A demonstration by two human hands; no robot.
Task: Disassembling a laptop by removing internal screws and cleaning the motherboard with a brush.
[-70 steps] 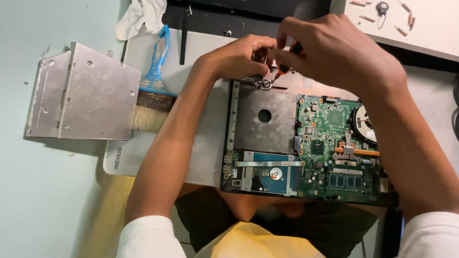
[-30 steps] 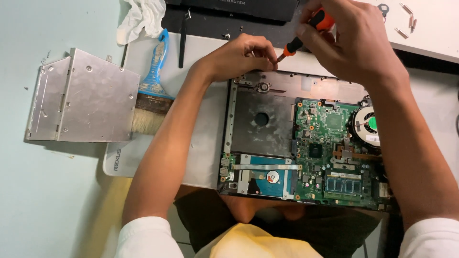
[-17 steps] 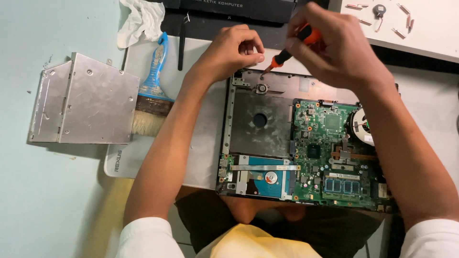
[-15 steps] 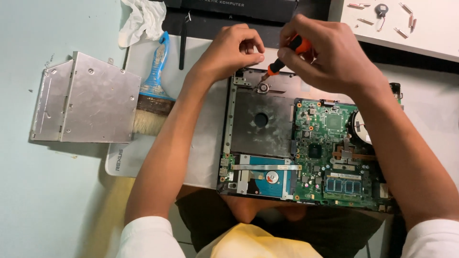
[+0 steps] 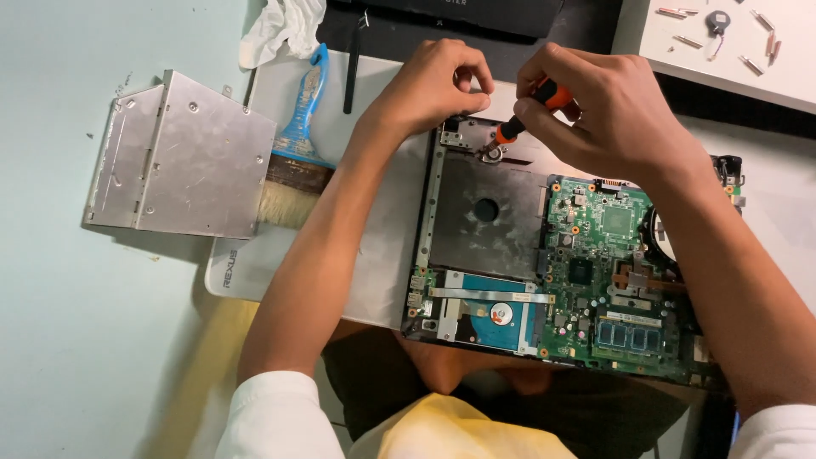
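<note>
An opened laptop base (image 5: 489, 225) lies in front of me, showing a green circuit board (image 5: 612, 272), a hard drive (image 5: 489, 316) and a grey metal bay. My right hand (image 5: 608, 110) grips an orange-and-black screwdriver (image 5: 527, 115), its tip down on a metal hinge bracket (image 5: 472, 140) at the far left corner of the laptop. My left hand (image 5: 438, 85) rests with fingers curled on the same corner, fingertips touching the bracket area beside the screwdriver tip. Whether it pinches anything is hidden.
A silver optical drive (image 5: 183, 157) lies on the pale green table at the left. A blue-handled brush (image 5: 297, 144) lies beside it on a white mat (image 5: 255, 272). A crumpled white cloth (image 5: 280, 25) is farther back. A white tray (image 5: 731, 42) with several screws sits at the back right.
My right hand lifted the screwdriver away, then brought it back down so its tip is on the hinge bracket. My left hand shifted slightly at the corner.
</note>
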